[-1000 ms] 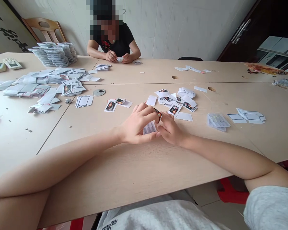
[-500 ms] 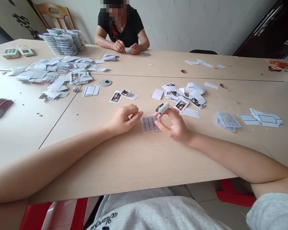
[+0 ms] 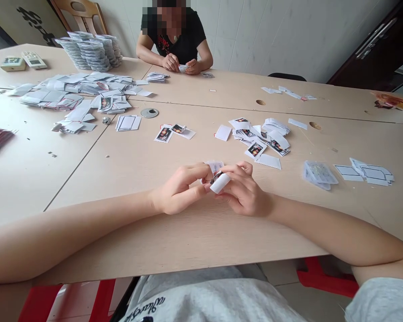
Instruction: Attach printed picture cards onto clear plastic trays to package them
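My right hand (image 3: 242, 193) pinches a small white paper roll (image 3: 220, 183) between thumb and fingers. The fingertips of my left hand (image 3: 180, 189) meet the roll at its dark printed end (image 3: 216, 177), so both hands grip it. Just behind my fingers lies a translucent plastic tray (image 3: 215, 166), mostly hidden by them. A loose pile of white cards and photo prints (image 3: 260, 138) lies a little beyond my hands.
Across the table a co-worker's hands (image 3: 183, 65) hold a small white piece. Stacked clear trays (image 3: 89, 51) and spread white cards (image 3: 77, 91) fill the far left. A round metal disc (image 3: 149, 112) and more trays (image 3: 319, 175) lie on the wooden table (image 3: 121, 179).
My left hand has moved right from beside the plastic tray onto the paper roll. The tray now lies behind my fingers instead of in open view between my hands.
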`<state>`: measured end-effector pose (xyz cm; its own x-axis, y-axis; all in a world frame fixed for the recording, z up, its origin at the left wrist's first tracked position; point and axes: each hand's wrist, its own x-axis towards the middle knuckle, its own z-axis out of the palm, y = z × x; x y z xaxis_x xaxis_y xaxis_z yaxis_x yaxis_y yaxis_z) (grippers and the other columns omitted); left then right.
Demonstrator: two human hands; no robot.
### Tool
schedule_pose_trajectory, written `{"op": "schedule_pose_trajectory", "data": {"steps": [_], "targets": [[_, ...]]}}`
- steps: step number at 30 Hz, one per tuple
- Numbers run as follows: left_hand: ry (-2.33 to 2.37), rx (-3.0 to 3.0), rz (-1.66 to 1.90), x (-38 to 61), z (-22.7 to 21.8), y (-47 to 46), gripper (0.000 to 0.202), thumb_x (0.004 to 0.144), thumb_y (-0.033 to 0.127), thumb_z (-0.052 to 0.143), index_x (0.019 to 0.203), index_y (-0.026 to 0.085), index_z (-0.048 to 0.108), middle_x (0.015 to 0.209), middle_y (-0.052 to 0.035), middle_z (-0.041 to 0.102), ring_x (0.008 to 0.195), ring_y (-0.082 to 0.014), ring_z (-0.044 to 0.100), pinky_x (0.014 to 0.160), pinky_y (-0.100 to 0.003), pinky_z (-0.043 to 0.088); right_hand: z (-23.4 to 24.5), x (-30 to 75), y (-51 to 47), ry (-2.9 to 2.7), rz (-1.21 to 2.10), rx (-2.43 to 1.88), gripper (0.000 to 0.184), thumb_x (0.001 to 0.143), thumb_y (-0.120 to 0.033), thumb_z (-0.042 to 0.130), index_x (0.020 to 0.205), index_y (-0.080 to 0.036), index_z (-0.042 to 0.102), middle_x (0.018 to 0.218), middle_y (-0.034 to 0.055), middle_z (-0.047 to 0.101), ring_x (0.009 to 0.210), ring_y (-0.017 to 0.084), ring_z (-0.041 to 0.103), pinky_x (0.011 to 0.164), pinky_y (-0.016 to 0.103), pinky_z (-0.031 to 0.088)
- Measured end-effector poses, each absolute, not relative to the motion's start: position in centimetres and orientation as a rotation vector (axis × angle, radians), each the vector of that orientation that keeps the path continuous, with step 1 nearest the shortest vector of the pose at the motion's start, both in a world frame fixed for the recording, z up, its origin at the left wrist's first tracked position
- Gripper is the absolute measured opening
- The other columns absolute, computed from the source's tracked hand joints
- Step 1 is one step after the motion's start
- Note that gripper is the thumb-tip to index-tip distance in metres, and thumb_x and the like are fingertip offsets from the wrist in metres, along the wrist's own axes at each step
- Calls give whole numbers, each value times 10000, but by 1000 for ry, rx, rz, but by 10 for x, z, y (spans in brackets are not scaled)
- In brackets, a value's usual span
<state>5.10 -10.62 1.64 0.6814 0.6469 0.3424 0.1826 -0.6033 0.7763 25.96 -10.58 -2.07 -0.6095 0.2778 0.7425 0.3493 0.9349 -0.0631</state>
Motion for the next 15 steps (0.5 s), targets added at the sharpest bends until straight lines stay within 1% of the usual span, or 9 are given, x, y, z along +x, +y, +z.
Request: {"op": "schedule_pose_trajectory", "data": {"steps": [5, 9, 11, 15], "targets": [[725, 2082, 714, 52, 13, -101, 285, 879, 338, 451, 677, 142, 499, 645, -3, 492, 619, -102, 411, 593, -250, 352, -21, 259, -106, -2314, -147, -422, 31, 887, -140, 514, 879, -133, 543, 925, 82, 653, 992, 193, 588, 832, 374, 310], [743, 2050, 733, 52, 10, -99, 274, 857, 340, 504, 667, 145, 467, 623, 16, 440, 600, -90, 368, 570, -243, 326, -21, 259, -107, -2363, -147, -412, 52, 884, -104, 499, 908, -120, 543, 928, 88, 644, 1013, 194, 580, 845, 371, 301], [708, 2020, 752, 52, 10, -99, 258, 862, 328, 504, 682, 146, 474, 632, 14, 451, 602, -88, 377, 576, -241, 335, -21, 259, -106, -2364, -98, -432, 83, 895, -98, 478, 938, -130, 541, 936, 82, 643, 1018, 191, 576, 848, 370, 295], [739, 1824, 801, 53, 9, -97, 246, 877, 309, 505, 689, 151, 494, 662, -3, 522, 641, -99, 460, 620, -245, 386, -20, 258, -104, -2323, 89, -525, 136, 906, -135, 472, 1015, -158, 550, 951, 71, 647, 968, 185, 584, 835, 369, 297]]}}
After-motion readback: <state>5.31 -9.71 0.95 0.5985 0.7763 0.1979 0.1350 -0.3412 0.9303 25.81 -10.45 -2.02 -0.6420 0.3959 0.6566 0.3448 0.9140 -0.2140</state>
